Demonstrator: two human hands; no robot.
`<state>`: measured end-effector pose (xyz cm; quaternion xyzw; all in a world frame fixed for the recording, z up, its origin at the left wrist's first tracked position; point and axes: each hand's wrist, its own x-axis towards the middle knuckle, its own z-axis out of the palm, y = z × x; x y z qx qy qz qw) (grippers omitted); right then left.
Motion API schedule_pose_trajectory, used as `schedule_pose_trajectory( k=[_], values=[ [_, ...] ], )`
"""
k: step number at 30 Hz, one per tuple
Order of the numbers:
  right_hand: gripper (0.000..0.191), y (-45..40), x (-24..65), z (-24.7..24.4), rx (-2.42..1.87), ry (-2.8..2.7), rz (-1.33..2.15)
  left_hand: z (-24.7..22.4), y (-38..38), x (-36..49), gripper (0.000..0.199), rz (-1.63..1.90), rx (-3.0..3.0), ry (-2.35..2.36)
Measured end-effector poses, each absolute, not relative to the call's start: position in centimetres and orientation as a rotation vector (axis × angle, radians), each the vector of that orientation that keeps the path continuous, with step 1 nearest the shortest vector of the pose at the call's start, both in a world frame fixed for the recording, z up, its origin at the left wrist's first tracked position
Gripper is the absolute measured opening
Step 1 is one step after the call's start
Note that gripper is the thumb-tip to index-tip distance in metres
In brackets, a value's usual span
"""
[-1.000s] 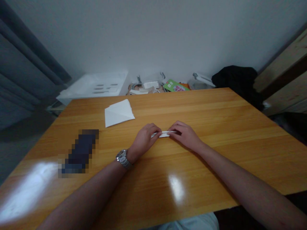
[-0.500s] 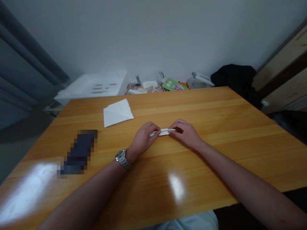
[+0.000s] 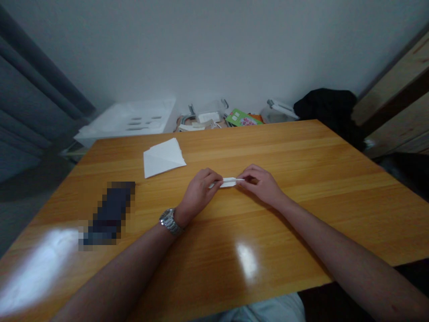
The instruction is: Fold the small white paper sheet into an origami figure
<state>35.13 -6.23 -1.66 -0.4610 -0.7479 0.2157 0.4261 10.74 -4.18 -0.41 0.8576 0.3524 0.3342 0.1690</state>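
Observation:
A small, narrow piece of folded white paper (image 3: 229,182) spans the gap between my hands, low over the middle of the wooden table (image 3: 214,250). My left hand (image 3: 202,190), with a metal watch (image 3: 170,220) at the wrist, pinches its left end between thumb and fingers. At the right end, the thumb and fingertips of my right hand (image 3: 259,184) are closed on the paper. A crease line runs along its length. My fingers cover both ends in part.
Folded white sheets (image 3: 163,158) lie at the back left of the table. Nearer on the left is a dark pixelated object (image 3: 112,212). Past the far edge are a white foam tray (image 3: 134,117), a green booklet (image 3: 241,118) and a black cloth-like heap (image 3: 326,105).
Both hands still hold the folded paper and have moved only slightly. A little more of the paper's flat face shows between them. The view has shifted a touch.

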Motion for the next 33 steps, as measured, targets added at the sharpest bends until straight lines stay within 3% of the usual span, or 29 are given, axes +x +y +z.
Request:
schedule_pose_trajectory(
  k=[19,33],
  values=[
    [0.009,-6.1,36.2,-1.0,-1.107,-1.84,0.6,-0.4,-4.2,10.6,0.01,1.03,2.439,0.977],
    [0.011,-6.4,36.2,-1.1,-1.066,-1.873,0.448,-0.6,-4.2,10.3,0.009,1.118,2.467,0.972]
  ],
)
